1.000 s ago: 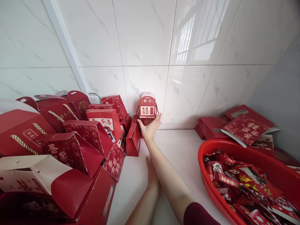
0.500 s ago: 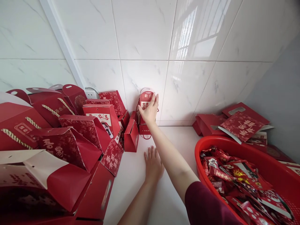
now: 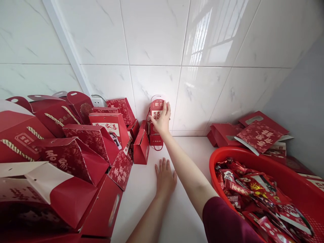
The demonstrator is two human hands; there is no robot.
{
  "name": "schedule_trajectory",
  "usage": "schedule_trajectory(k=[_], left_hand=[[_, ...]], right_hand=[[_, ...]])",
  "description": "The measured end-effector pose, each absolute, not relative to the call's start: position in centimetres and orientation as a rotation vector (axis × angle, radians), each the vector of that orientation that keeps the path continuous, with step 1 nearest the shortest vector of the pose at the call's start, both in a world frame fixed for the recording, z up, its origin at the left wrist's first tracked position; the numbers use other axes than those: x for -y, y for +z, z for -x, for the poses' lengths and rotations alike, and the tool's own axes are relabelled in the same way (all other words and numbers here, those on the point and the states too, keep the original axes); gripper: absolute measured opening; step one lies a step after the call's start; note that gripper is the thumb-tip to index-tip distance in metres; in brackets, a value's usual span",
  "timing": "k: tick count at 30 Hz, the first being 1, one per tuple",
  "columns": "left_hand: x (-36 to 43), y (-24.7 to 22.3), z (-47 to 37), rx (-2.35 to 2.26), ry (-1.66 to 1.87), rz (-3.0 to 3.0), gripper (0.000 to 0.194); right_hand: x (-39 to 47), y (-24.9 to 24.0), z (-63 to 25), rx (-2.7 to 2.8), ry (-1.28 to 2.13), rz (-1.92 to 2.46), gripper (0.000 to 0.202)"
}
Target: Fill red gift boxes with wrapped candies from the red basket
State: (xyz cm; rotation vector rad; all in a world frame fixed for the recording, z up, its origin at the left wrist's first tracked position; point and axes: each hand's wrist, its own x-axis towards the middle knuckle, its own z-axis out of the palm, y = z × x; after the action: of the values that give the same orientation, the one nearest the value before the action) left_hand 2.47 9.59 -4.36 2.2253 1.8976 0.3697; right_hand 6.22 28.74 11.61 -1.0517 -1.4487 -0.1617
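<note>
Against the tiled wall stands a small upright red gift box with white-and-gold lettering, a rounded handle flap and a thin red cord loop at its base. My right hand is stretched out in front of it. Its thumb is spread to the left and its fingers reach up along the box's right side. It covers part of the front, and whether the palm presses on it is hidden. My left hand lies flat on the white tabletop, fingers extended, holding nothing. A smaller red box stands left of the gift box.
Several red gift boxes crowd the left side, some with twisted rope handles. On the right, a red plastic basket holds wrapped sweets. Flattened red boxes are piled behind it. A wall socket sits at the back left.
My right hand's fingers have shifted slightly left, showing a little more of the gift box's base. My left hand stays flat in place. The view has drifted very slightly.
</note>
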Motion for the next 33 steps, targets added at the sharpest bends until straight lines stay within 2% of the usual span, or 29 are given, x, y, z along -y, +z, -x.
schedule_trajectory(k=[4,8,12,15,23,33], left_hand=[[-9.6,-4.1,-2.5,-1.893,0.351,-2.220,0.064],[-9.6,-4.2,-2.4,-1.872,0.359,-2.243,0.065],[-9.6,-4.3,-2.2,-1.846,0.351,-2.252,0.068],[-9.7,-4.3,-2.1,-1.822,0.340,-2.258,0.067],[-9.6,-4.2,-2.2,-1.823,0.332,-2.271,0.066],[-9.8,-4.3,-2.2,-1.831,0.299,-2.316,0.066]], right_hand=[[-27.5,10.1,-7.1,1.390,-0.093,1.061,0.086],[-26.2,5.2,-7.7,1.187,0.099,1.144,0.072],[-26.2,-0.5,-6.9,1.254,0.305,1.176,0.085],[-26.8,-2.9,-6.2,1.363,0.359,1.123,0.092],[-27.5,-3.7,-6.0,1.414,0.354,1.129,0.078],[-25.1,-3.4,-6.7,1.301,0.332,1.276,0.077]])
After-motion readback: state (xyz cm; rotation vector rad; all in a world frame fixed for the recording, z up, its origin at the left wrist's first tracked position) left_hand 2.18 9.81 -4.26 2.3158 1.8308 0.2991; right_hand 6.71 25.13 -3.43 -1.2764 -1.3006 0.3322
